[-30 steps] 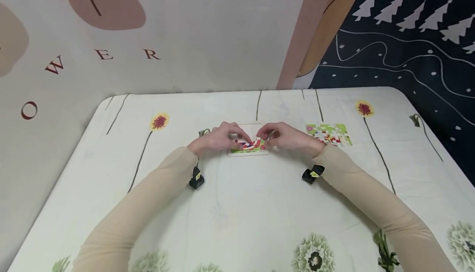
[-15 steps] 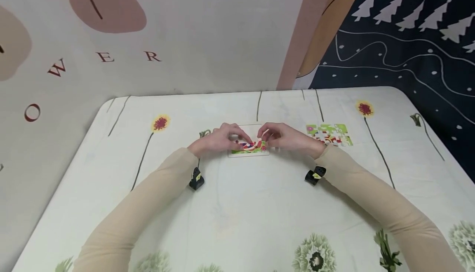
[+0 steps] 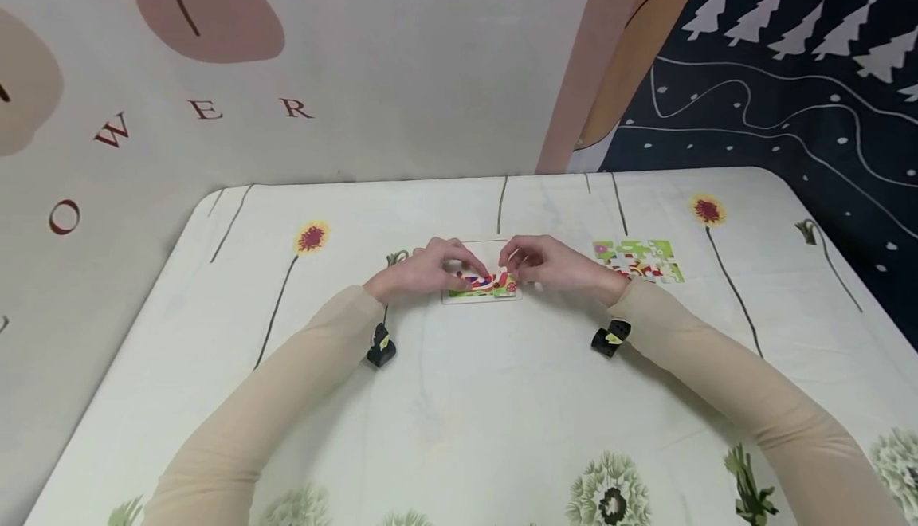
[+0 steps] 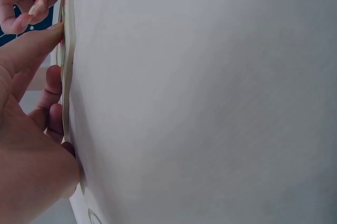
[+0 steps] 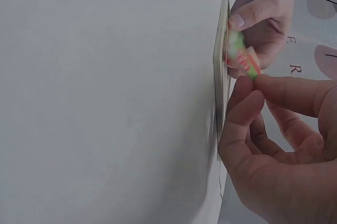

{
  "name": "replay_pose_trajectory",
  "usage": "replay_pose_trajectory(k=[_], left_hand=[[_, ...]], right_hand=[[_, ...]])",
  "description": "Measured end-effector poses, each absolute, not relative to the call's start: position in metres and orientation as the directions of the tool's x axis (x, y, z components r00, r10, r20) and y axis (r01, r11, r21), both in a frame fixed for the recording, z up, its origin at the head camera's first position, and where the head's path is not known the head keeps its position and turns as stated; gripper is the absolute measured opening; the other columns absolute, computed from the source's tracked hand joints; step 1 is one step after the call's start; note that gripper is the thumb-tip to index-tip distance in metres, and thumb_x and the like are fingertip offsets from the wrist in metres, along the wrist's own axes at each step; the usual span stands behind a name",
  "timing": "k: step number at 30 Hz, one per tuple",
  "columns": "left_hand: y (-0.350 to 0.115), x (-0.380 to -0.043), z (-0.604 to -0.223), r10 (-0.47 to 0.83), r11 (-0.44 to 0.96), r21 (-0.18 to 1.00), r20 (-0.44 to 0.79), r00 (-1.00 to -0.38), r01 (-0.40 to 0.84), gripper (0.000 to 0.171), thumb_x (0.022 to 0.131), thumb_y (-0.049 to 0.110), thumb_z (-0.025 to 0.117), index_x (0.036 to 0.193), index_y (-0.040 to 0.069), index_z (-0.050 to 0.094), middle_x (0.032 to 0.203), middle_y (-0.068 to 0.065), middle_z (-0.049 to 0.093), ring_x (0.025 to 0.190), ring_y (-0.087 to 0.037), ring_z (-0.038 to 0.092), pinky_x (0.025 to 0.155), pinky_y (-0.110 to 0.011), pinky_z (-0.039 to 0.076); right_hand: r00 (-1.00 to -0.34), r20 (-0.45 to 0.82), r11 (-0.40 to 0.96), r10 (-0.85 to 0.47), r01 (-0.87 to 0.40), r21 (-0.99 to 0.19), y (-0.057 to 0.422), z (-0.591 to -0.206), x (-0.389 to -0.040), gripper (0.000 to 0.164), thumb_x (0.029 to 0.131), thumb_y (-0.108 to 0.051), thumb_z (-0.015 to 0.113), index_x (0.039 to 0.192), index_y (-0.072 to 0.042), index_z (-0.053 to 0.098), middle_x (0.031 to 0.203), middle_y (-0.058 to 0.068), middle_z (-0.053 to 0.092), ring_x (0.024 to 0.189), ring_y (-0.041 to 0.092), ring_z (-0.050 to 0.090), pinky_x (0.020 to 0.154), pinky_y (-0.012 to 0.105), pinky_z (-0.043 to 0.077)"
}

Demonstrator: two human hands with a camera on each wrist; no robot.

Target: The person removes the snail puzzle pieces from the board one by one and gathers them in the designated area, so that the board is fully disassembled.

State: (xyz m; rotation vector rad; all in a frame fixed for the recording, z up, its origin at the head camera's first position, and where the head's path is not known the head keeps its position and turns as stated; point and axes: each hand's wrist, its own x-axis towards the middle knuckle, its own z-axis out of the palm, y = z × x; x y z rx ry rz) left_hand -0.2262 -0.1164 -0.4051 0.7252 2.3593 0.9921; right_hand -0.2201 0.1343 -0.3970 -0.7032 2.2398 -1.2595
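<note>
A small jigsaw board [image 3: 469, 249] with a thin frame lies flat near the table's far side. Colourful pieces in red, blue, white and green fill its near part. My left hand [image 3: 430, 265] rests on the board's left half, its thumb and fingertips pressing on the top. Between thumb and fingers my right hand [image 3: 552, 267] pinches a green and red puzzle piece [image 5: 247, 63] at the board's near right corner. In the right wrist view that piece stands tilted, raised off the board [image 5: 220, 76]. The fingers partly hide the board in the head view.
More puzzle pieces [image 3: 660, 253], green with red and white, lie grouped right of the board, partly behind the right forearm. A flower-printed white cloth covers the table [image 3: 473, 398]. A printed wall hanging [image 3: 402, 72] stands behind it, a dark one [image 3: 774, 104] at right.
The piece at the board's near right corner has come up and tilted in my right hand's pinch. My left hand stays in place on the board.
</note>
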Motion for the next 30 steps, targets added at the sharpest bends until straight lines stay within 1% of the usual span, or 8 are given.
replay_pose_trajectory(k=[7, 10, 15, 18, 21, 25, 27, 30], left_hand=[[-0.117, -0.227, -0.407, 0.636, 0.600, 0.740, -0.210, -0.743, 0.305, 0.028, 0.089, 0.010, 0.067, 0.117, 0.015, 0.074, 0.122, -0.007, 0.063, 0.120, -0.023, 0.051, 0.111, -0.060, 0.027], [-0.116, -0.227, -0.406, 0.640, 0.597, 0.741, -0.207, -0.740, 0.308, 0.028, 0.090, 0.010, 0.067, 0.116, 0.015, 0.074, 0.123, -0.006, 0.064, 0.121, -0.023, 0.051, 0.112, -0.060, 0.025], [-0.116, -0.225, -0.403, 0.630, 0.614, 0.726, -0.213, -0.747, 0.310, 0.028, 0.089, 0.012, 0.068, 0.115, 0.019, 0.075, 0.122, -0.003, 0.064, 0.120, -0.021, 0.050, 0.108, -0.061, 0.023], [-0.115, -0.225, -0.403, 0.631, 0.612, 0.725, -0.207, -0.748, 0.316, 0.027, 0.089, 0.012, 0.069, 0.114, 0.019, 0.075, 0.119, -0.003, 0.065, 0.117, -0.020, 0.051, 0.105, -0.056, 0.027], [-0.115, -0.226, -0.404, 0.641, 0.594, 0.737, -0.190, -0.744, 0.323, 0.026, 0.089, 0.011, 0.070, 0.114, 0.017, 0.076, 0.118, -0.003, 0.068, 0.113, -0.019, 0.052, 0.102, -0.046, 0.032], [-0.115, -0.226, -0.405, 0.646, 0.574, 0.755, -0.181, -0.742, 0.316, 0.025, 0.089, 0.011, 0.071, 0.114, 0.015, 0.076, 0.116, -0.003, 0.069, 0.110, -0.019, 0.052, 0.096, -0.036, 0.035], [-0.115, -0.226, -0.405, 0.644, 0.576, 0.756, -0.183, -0.743, 0.312, 0.025, 0.089, 0.012, 0.072, 0.114, 0.015, 0.076, 0.116, -0.003, 0.069, 0.108, -0.019, 0.051, 0.094, -0.034, 0.035], [-0.115, -0.226, -0.405, 0.641, 0.577, 0.756, -0.185, -0.745, 0.309, 0.026, 0.089, 0.012, 0.072, 0.114, 0.016, 0.076, 0.116, -0.003, 0.068, 0.107, -0.019, 0.051, 0.093, -0.034, 0.035]], right_hand=[[-0.758, -0.143, 0.437, -0.636, -0.200, -0.877, 0.138, -0.396, -0.219, 0.026, 0.090, 0.005, 0.056, 0.115, 0.003, 0.063, 0.102, 0.018, 0.065, 0.087, 0.015, 0.058, 0.076, 0.022, 0.048], [-0.765, -0.145, 0.448, -0.627, -0.202, -0.871, 0.141, -0.396, -0.219, 0.025, 0.091, 0.004, 0.058, 0.115, 0.002, 0.064, 0.103, 0.017, 0.066, 0.087, 0.015, 0.058, 0.077, 0.022, 0.048], [-0.781, -0.164, 0.470, -0.603, -0.181, -0.864, 0.147, -0.395, -0.217, 0.026, 0.091, 0.003, 0.058, 0.116, 0.000, 0.065, 0.105, 0.016, 0.067, 0.090, 0.016, 0.059, 0.077, 0.023, 0.048], [-0.789, -0.166, 0.473, -0.592, -0.173, -0.864, 0.152, -0.394, -0.216, 0.026, 0.091, 0.004, 0.057, 0.116, 0.001, 0.065, 0.106, 0.017, 0.068, 0.091, 0.016, 0.060, 0.077, 0.023, 0.048], [-0.793, -0.164, 0.467, -0.586, -0.166, -0.869, 0.157, -0.394, -0.215, 0.027, 0.090, 0.005, 0.056, 0.116, 0.002, 0.065, 0.107, 0.018, 0.068, 0.090, 0.016, 0.061, 0.077, 0.022, 0.048], [-0.799, -0.167, 0.466, -0.578, -0.154, -0.871, 0.163, -0.395, -0.213, 0.028, 0.091, 0.004, 0.055, 0.117, 0.003, 0.064, 0.106, 0.018, 0.066, 0.087, 0.013, 0.060, 0.077, 0.021, 0.049], [-0.802, -0.173, 0.474, -0.571, -0.150, -0.868, 0.167, -0.396, -0.213, 0.028, 0.091, 0.003, 0.056, 0.117, 0.002, 0.064, 0.106, 0.017, 0.066, 0.087, 0.012, 0.060, 0.078, 0.022, 0.049], [-0.810, -0.186, 0.490, -0.555, -0.138, -0.861, 0.171, -0.395, -0.212, 0.027, 0.092, 0.001, 0.056, 0.118, -0.001, 0.065, 0.108, 0.016, 0.066, 0.088, 0.012, 0.060, 0.079, 0.022, 0.049]])
